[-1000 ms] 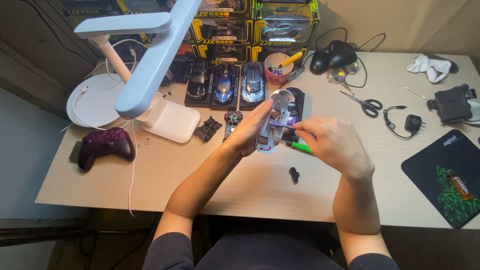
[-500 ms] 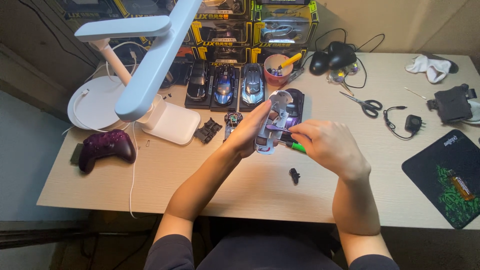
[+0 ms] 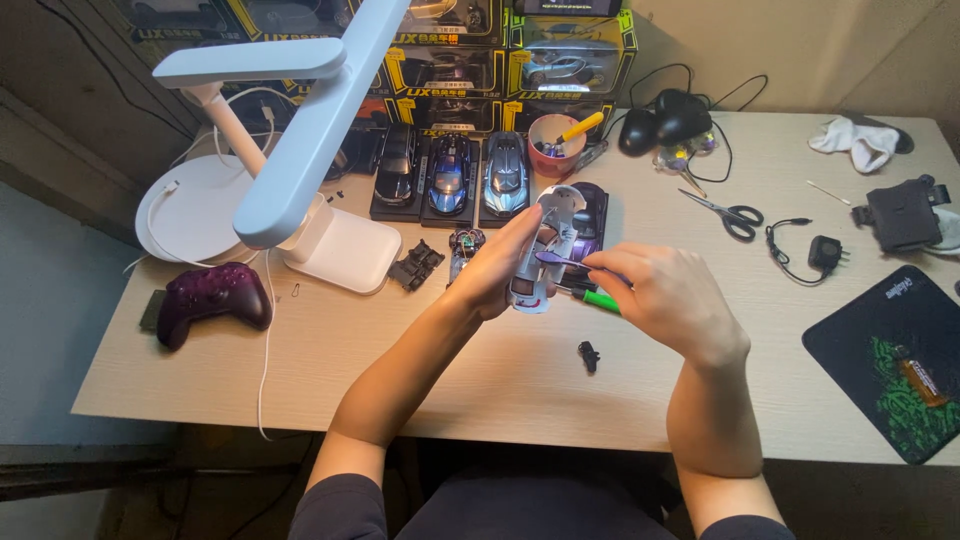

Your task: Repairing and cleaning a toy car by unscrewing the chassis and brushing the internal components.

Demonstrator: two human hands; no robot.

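Observation:
My left hand (image 3: 500,265) holds a silver model car body (image 3: 548,250) tilted up over the middle of the wooden desk (image 3: 520,380). My right hand (image 3: 665,300) grips a green-handled tool (image 3: 598,299) and pinches a thin purple piece (image 3: 560,261) against the car body. A purple car part (image 3: 592,215) lies just behind the body. A small black part (image 3: 589,355) rests on the desk below my right hand. Another small chassis piece (image 3: 465,243) and a black part (image 3: 417,266) lie left of my left hand.
A white desk lamp (image 3: 300,140) stands at the left over a purple game controller (image 3: 213,296). Three model cars (image 3: 449,175) sit on stands before boxed cars (image 3: 500,50). A red cup (image 3: 556,140), scissors (image 3: 728,213), a charger (image 3: 824,252) and a black mat (image 3: 895,360) lie right.
My right hand has drawn slightly back from the car body, and the thin purple piece now shows between its fingers. The left hand holds the body nearly still.

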